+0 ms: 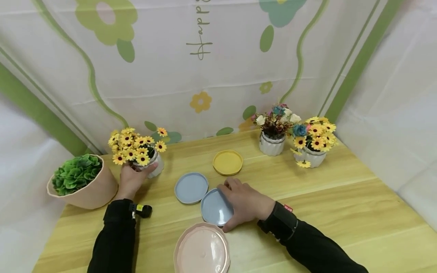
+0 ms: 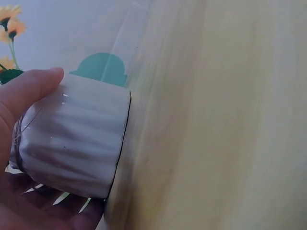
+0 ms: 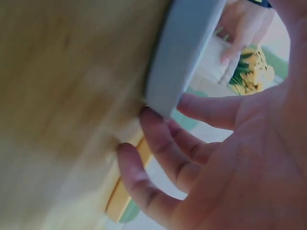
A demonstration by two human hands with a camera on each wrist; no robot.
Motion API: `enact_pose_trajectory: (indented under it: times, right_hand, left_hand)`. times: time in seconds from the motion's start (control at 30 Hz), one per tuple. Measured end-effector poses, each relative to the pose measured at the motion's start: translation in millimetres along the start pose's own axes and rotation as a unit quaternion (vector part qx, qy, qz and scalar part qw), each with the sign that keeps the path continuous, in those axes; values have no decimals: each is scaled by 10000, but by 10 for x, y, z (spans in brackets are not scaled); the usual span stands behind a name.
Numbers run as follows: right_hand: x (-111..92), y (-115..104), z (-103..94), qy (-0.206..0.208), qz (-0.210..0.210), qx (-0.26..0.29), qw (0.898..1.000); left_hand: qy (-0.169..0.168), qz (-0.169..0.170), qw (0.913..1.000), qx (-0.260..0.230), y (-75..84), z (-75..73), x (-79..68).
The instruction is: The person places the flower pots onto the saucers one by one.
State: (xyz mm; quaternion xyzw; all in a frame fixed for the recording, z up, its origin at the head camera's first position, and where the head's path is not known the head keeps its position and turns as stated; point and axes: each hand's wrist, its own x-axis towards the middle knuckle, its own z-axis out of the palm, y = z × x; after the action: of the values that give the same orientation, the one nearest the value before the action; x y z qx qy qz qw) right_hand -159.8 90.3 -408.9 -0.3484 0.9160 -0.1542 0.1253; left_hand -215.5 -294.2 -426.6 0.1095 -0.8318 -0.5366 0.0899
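Observation:
At the left of the head view, my left hand grips a white ribbed flowerpot filled with yellow daisy-like flowers. The left wrist view has the thumb on one side of this pot and the fingers round the other. Near the middle, my right hand spans a small blue plate and holds it by its rim. Fingertips touch the edge of that plate in the right wrist view. A second blue plate lies beside it, and a pink plate in front.
A yellow plate lies behind the blue ones. Far left stands a large pink pot with a green plant. Two more white flowerpots, one with mixed flowers and one with yellow flowers, stand at the back right before a printed cloth.

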Motion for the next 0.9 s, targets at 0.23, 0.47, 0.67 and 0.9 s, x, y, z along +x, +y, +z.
enact_pose_trajectory:
  times: [0.23,0.47,0.67,0.9]
  right_hand:
    - [71,-79,62,137,34,-2,9999]
    - [142,-79,59,202,282,-78,9994]
    - [180,-27,39,231,529,-74,9983]
    - [142,17,4,238,551,41,9982]
  left_hand:
    - [-346,14,9991,254,46,-23,-39]
    - [-644,-64,9972,363,81,-26,-73]
    - [-1007,-40,9917,801,122,-37,-114]
    - [-1686,309,9638,2044,191,-34,-153]
